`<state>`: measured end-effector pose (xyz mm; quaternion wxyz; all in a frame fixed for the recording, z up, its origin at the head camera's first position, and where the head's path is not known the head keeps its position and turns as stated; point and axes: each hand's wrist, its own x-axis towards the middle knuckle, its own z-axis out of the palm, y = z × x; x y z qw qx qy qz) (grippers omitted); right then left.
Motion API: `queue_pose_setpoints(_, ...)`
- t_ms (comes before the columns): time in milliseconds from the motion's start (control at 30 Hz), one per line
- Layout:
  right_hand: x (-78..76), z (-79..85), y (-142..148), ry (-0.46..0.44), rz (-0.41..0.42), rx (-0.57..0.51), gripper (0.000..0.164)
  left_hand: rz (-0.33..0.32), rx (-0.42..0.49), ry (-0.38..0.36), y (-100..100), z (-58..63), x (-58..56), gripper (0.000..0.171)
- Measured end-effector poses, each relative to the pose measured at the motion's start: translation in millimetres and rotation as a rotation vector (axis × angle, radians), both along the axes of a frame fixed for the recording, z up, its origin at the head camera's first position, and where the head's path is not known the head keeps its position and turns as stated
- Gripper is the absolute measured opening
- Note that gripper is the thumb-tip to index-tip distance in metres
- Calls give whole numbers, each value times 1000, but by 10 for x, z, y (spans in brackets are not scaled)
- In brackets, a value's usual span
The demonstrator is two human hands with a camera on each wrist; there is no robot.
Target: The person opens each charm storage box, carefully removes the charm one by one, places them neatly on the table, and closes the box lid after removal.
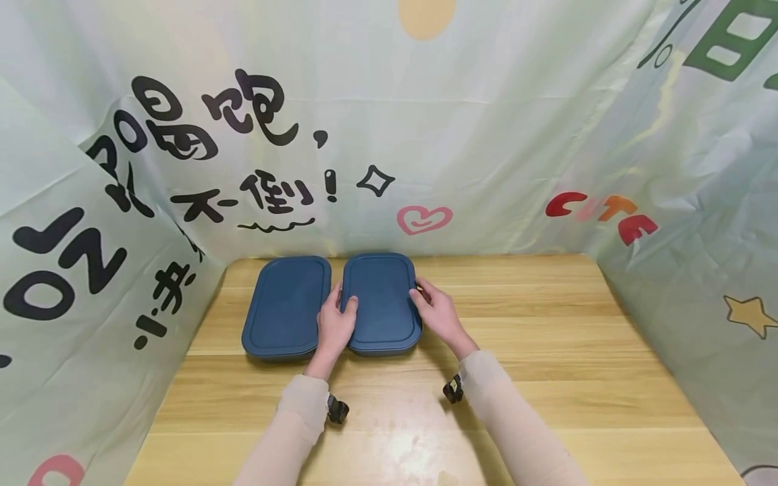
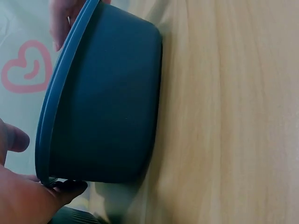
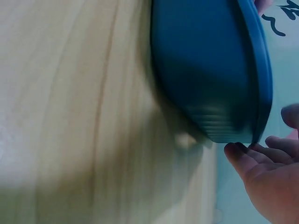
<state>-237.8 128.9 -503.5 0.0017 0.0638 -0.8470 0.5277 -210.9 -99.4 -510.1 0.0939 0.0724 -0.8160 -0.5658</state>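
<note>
In the head view, a blue, lidded, rounded-rectangular box with a matte, plastic-looking finish [image 1: 381,304] is seen toward the back of a pale wood-grain table [image 1: 547,405], straight ahead between the hands, its long axis running away from the person. Its left long side is held by the left hand [image 1: 336,322], set in the gap beside a second blue lidded box [image 1: 287,307]; its right long side is held by the right hand [image 1: 440,314]. Neither hand is nearer, both being at the box. No label is seen on either lid; on the white printed fabric backdrop [image 1: 486,135], "喝饱,不倒!" and "CUTE" can be read. In the left wrist view, fingers are curled under the lid's rim, the thumb above it; a pink heart print [image 2: 30,72] is shown without writing. In the right wrist view, fingertips are hooked below the rim, the thumb apart above; the cut-off black lettering cannot be read.
</note>
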Motion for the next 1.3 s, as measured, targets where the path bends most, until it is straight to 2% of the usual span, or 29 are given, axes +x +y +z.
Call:
queue_pose_setpoints(333,26,-85,-13,17,-13,22,52,15,-9,29,27,-73,24,59)
queue_pose_setpoints(567,26,-120,9,36,-27,41,53,-37,19,19,53,-83,60,60)
queue_pose_setpoints(700,21,-141,18,22,-27,25,54,-41,22,11,66,-102,74,60)
queue_pose_setpoints(1067,20,-213,41,-8,-34,-14,60,9,30,-13,97,-173,111,62)
queue_pose_setpoints(1300,16,-235,49,39,-53,34,55,37,24,-16,112,-158,110,60)
